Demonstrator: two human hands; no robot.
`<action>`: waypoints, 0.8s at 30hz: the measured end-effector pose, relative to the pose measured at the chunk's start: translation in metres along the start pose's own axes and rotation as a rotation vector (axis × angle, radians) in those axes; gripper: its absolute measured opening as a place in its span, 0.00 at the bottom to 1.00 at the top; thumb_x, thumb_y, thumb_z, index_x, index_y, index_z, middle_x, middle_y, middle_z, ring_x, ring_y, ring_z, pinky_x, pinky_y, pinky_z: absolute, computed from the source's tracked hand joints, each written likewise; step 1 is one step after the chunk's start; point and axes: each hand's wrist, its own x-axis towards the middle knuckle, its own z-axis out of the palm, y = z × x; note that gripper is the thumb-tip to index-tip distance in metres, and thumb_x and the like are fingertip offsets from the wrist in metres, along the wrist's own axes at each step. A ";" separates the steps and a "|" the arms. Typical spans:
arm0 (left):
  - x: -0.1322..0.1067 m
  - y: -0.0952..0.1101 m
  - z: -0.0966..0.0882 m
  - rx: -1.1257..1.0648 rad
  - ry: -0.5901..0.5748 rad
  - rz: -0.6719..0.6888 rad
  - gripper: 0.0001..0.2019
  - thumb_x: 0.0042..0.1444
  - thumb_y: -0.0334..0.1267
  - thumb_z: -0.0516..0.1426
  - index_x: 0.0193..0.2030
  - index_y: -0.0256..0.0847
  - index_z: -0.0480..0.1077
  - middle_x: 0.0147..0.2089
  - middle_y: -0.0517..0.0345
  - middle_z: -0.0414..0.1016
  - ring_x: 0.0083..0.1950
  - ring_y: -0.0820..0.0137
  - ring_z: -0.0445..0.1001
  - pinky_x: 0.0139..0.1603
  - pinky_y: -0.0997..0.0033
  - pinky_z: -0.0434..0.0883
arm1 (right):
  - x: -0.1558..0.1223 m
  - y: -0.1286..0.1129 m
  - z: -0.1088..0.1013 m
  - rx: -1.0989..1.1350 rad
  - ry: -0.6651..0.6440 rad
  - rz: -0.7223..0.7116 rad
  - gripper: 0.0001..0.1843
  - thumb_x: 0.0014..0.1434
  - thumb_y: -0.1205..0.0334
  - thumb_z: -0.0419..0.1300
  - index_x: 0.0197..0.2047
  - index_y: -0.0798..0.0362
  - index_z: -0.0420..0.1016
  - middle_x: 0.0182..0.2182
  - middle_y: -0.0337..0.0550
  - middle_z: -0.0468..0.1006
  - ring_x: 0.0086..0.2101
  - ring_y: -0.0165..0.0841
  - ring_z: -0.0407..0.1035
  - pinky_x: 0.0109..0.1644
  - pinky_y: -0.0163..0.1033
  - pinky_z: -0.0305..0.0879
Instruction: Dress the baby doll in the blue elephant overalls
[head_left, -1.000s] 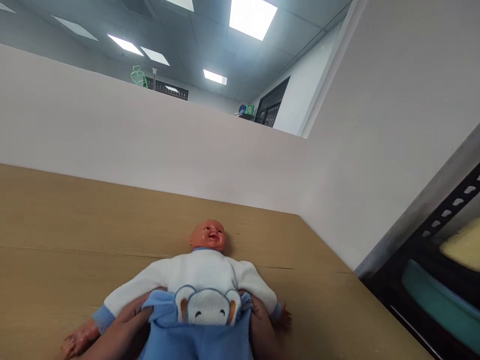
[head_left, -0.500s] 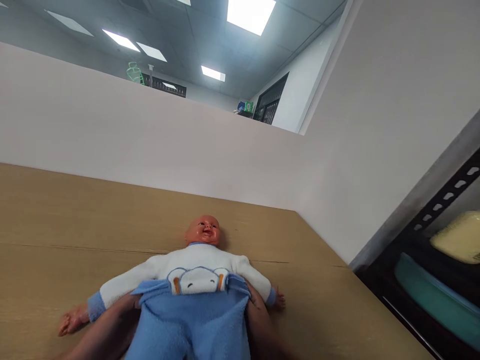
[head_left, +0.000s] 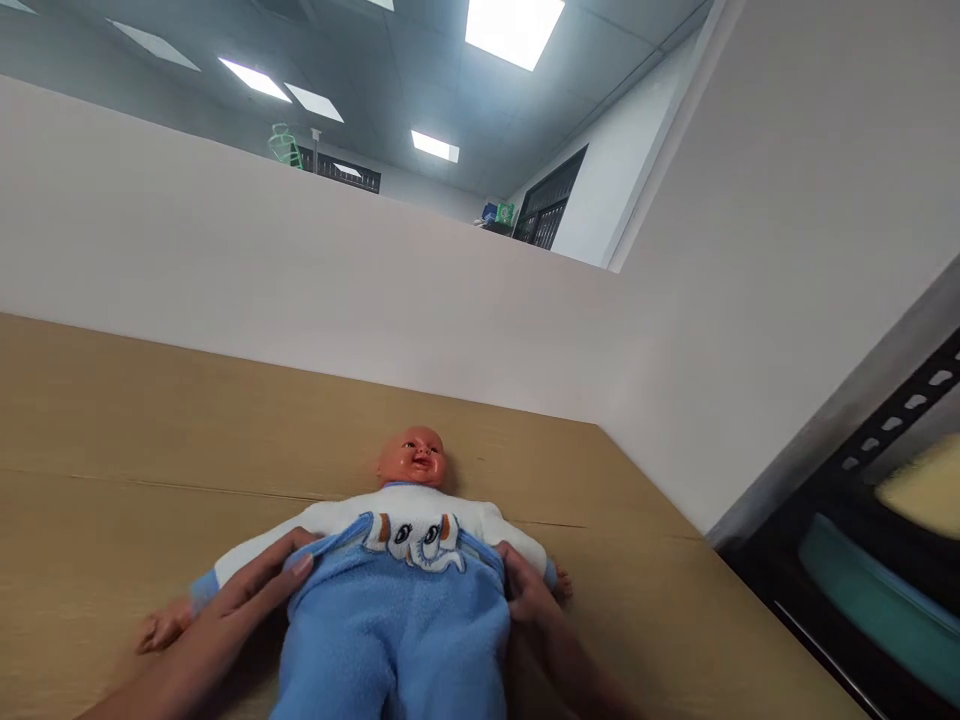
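Note:
A baby doll (head_left: 414, 455) lies on its back on the tan surface, arms spread, in a white long-sleeved top (head_left: 337, 510) with blue cuffs. Blue pants (head_left: 390, 620) cover its legs and lower body; an elephant face (head_left: 418, 540) is stitched at their upper edge, over the doll's chest. My left hand (head_left: 259, 590) pinches the upper left edge of the pants between thumb and fingers. On the opposite side, my right hand (head_left: 531, 590) is closed on the upper right edge, its thumb partly hidden. The doll's feet lie below the picture.
Behind the tan surface (head_left: 187, 400) rises a pale low wall (head_left: 300, 270), meeting another wall (head_left: 765, 200) at the right. A dark rack (head_left: 810, 560) stands at the right edge, with a teal bin (head_left: 885, 590) and something yellow (head_left: 930, 485) in it.
The upper edge of the pants has gone up the chest, and the folded-over elephant face now shows its eyes and trunk. Both hands have moved up with it, the left now more visible.

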 end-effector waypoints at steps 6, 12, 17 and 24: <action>0.002 -0.001 0.006 0.294 0.106 0.189 0.36 0.54 0.81 0.59 0.44 0.49 0.76 0.40 0.57 0.82 0.47 0.54 0.78 0.51 0.65 0.77 | 0.031 -0.054 0.000 -0.546 0.322 -0.079 0.09 0.63 0.53 0.57 0.38 0.48 0.75 0.33 0.41 0.76 0.35 0.40 0.70 0.42 0.43 0.66; -0.006 -0.010 0.010 0.200 0.101 0.222 0.33 0.58 0.77 0.59 0.49 0.49 0.75 0.46 0.55 0.82 0.52 0.53 0.77 0.54 0.66 0.75 | 0.106 -0.111 0.084 -0.789 -0.173 -0.382 0.07 0.67 0.65 0.58 0.47 0.48 0.76 0.46 0.46 0.83 0.50 0.42 0.76 0.58 0.48 0.70; -0.008 -0.015 0.012 0.127 0.049 0.305 0.28 0.63 0.71 0.60 0.52 0.49 0.76 0.53 0.52 0.81 0.59 0.50 0.76 0.66 0.61 0.71 | 0.187 -0.104 0.172 -1.039 -0.998 -0.475 0.20 0.64 0.60 0.72 0.58 0.51 0.79 0.59 0.54 0.82 0.60 0.48 0.75 0.67 0.52 0.70; 0.001 -0.019 0.009 0.039 0.024 0.353 0.22 0.70 0.64 0.57 0.50 0.47 0.76 0.47 0.54 0.80 0.53 0.54 0.76 0.59 0.60 0.71 | 0.216 -0.081 0.187 -0.993 -1.060 -0.484 0.24 0.59 0.64 0.72 0.59 0.52 0.80 0.52 0.50 0.86 0.48 0.44 0.80 0.50 0.43 0.74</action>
